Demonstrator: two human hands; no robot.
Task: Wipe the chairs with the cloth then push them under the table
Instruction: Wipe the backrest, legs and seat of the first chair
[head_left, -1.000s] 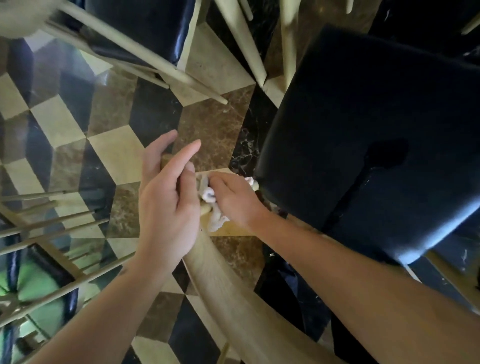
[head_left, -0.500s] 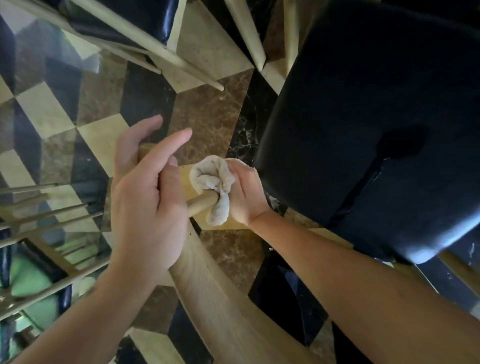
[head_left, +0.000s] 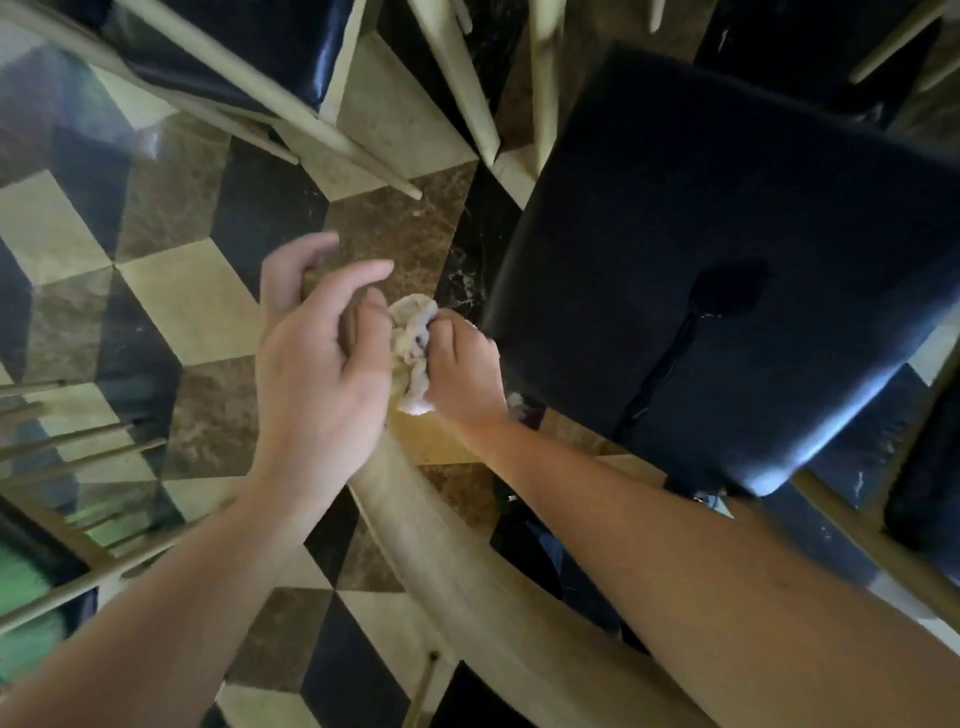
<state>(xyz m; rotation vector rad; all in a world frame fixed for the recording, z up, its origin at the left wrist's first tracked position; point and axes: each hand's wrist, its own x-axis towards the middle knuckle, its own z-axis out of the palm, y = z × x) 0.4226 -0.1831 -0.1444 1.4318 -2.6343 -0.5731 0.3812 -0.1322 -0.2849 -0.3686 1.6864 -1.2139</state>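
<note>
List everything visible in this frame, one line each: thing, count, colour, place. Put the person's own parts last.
Chair being wiped: one, pale wood curved backrest with a black seat, centre and right.
Other chairs: at least two, pale wood with black seats, one at upper left, one at the left edge showing spindles only.
Cloth: one, off-white, bunched at the end of the backrest.
Floor: cube-pattern tiles in cream, brown and black.
Left hand: one, grip around the backrest end, beside the cloth.
Right hand: one, grip closed on the cloth.
Forearms: two, bare, from the lower edge.
</note>
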